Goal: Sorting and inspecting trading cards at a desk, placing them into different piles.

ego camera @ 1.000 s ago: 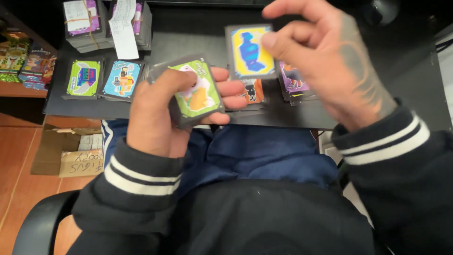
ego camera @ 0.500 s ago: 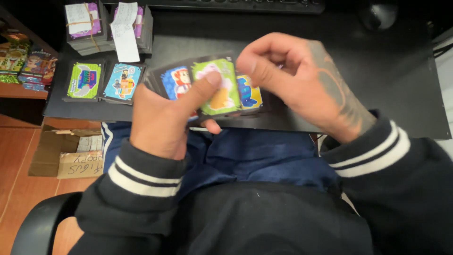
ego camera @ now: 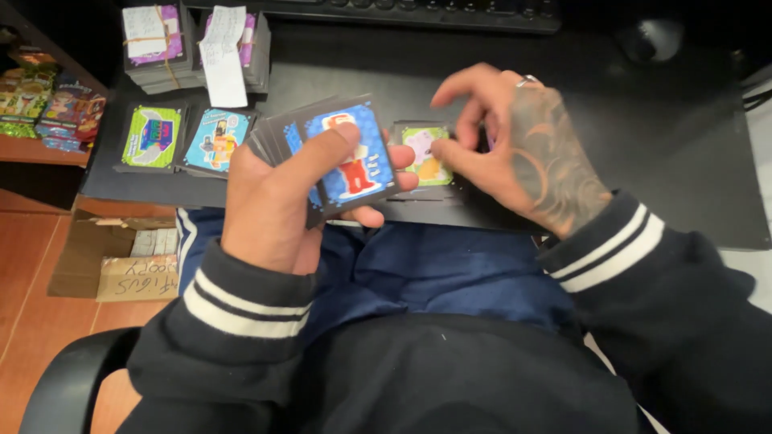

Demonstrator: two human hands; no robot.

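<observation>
My left hand grips most of the card deck; my right hand, fingers loosely spread, drops a card on the third pile beside it.

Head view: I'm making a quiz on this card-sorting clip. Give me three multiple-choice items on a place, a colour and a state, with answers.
1. Where is the stack of cards?
A. in the left hand
B. on the floor
C. on the keyboard

2. What colour is the background of the stack's top card?
A. red
B. blue
C. white

3. What is the right hand doing?
A. resting on the lap
B. holding the mouse
C. fingers over a pile on the desk

Answers:
1 A: the left hand grips the fanned stack, thumb across the top card.
2 B: a blue field sits behind a red and white figure.
3 C: its fingertips are at the pile topped by a green card, on the black desk; whether they pinch it is unclear.
</observation>
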